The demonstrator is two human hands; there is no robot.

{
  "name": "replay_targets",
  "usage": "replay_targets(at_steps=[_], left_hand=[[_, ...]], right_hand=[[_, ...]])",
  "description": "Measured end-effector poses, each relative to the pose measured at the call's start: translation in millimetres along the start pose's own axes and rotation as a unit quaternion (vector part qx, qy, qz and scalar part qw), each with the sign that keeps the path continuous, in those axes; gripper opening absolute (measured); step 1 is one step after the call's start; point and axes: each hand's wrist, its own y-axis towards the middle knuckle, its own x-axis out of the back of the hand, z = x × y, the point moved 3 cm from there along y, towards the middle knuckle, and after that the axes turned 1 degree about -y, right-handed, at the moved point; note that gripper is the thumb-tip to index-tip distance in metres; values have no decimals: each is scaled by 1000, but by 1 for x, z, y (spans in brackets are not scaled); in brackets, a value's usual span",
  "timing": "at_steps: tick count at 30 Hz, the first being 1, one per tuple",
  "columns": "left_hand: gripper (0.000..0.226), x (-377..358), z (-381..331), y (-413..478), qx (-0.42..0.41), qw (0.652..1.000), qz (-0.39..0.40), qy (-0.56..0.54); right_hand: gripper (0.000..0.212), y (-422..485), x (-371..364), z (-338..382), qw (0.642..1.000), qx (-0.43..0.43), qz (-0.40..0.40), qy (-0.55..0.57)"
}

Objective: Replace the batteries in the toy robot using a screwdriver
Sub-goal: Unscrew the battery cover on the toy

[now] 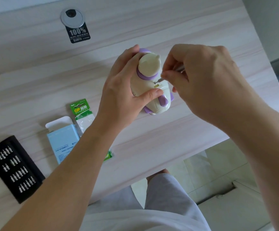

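A cream and purple toy robot point(149, 70) lies on the pale wooden desk point(168, 139), head pointing away from me. My left hand point(123, 90) grips its body, thumb pressed on the battery cover. My right hand point(202, 80) pinches a thin silver screwdriver point(179, 69), mostly hidden by the fingers. Its tip sits on a small screw point(155, 83) just above the cover. A green GP battery pack point(82, 114) lies to the left of my left forearm.
A black tray of several screwdriver bits point(13, 167) lies at the lower left, with an open light-blue box point(63, 140) beside it. A round cable grommet point(72, 16) and black label point(78, 34) sit at the back. The desk's edge runs diagonally at the lower right.
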Motion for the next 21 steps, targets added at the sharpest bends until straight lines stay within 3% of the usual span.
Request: replay_targets(at_steps=[5, 8, 12, 16, 18, 21], left_hand=[[74, 0, -1, -1, -1, 1000, 3, -7], [75, 0, 0, -1, 4, 1000, 2, -4], [75, -1, 0, 0, 3, 1000, -1, -3], [75, 0, 0, 0, 1, 1000, 1, 0], [75, 0, 0, -1, 1, 1000, 1, 1], [74, 0, 0, -1, 1, 1000, -4, 1]], right_hand=[[12, -1, 1, 0, 1000, -13, 6, 19], [29, -1, 0, -4, 999, -41, -17, 3], [5, -2, 0, -3, 1000, -7, -10, 27], [11, -2, 0, -5, 999, -29, 1, 22], [27, -2, 0, -7, 999, -42, -10, 14], [13, -2, 0, -8, 999, -24, -8, 21]])
